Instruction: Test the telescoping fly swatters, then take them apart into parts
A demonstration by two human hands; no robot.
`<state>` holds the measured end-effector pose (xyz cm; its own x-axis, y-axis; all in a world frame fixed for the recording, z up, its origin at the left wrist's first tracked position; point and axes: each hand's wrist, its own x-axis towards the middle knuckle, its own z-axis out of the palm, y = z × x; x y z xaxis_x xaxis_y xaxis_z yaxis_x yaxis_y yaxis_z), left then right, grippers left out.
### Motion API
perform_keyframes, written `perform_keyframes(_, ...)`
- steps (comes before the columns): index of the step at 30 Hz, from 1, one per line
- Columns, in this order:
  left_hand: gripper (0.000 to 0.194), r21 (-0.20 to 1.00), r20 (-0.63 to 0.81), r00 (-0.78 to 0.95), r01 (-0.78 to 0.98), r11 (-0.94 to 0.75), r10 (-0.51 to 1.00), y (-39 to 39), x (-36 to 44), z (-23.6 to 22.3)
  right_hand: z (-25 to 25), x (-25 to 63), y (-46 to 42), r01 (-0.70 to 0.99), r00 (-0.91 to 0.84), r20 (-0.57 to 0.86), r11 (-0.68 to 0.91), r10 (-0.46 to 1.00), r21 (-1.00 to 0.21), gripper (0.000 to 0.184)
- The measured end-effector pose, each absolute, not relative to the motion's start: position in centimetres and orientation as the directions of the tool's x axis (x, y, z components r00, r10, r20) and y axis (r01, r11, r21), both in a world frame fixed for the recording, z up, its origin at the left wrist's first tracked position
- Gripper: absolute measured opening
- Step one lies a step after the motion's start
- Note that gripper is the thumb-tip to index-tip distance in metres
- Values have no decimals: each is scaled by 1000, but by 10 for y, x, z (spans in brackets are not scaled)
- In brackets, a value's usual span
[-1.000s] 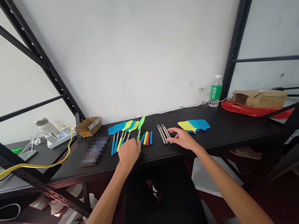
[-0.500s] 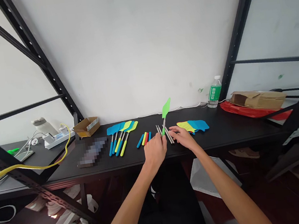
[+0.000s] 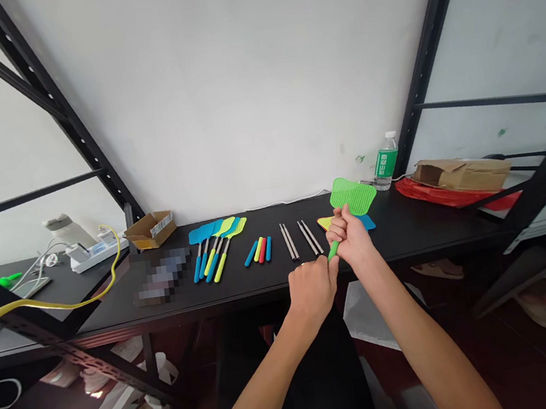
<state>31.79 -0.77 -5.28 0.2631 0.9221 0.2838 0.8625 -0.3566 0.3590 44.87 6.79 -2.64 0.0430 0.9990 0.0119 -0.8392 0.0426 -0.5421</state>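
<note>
Green fly swatter (image 3: pixel 352 195) is over the black table (image 3: pixel 398 236), left hand (image 3: pixel 313 286) clenched on its handle (image 3: pixel 333 250), right hand (image 3: pixel 352 238) grasping nearer the head; firm, in-line grips seem best.

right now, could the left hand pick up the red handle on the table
Probably not at once: the left hand is closed around the green handle. Once free, it likely could: the red handle lies nearby, uncovered.
</note>
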Motion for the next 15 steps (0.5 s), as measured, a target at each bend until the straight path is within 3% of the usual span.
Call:
perform_keyframes(4,52,647,289,274,650,-398,917,-19,320,-45,-11,451,56,-870,8,11,13,1000,-493,35)
perform_keyframes(7,54,893,237,347,290,-344,908,-26,321,-41,1,452,44,-865,-24,90,24,996,-501,34)
perform_keyframes(9,54,987,151,412,-5,-163,899,-31,323,-40,8,451,36,-868,-42,133,29,990,-495,32)
perform_keyframes(11,53,961,66,498,-265,79,865,-36,325,-40,13,450,30,-880,-53,161,30,986,-475,31)
perform_keyframes(15,53,697,24,685,-533,480,728,-49,326,-43,18,448,21,-894,-77,239,39,968,-447,28)
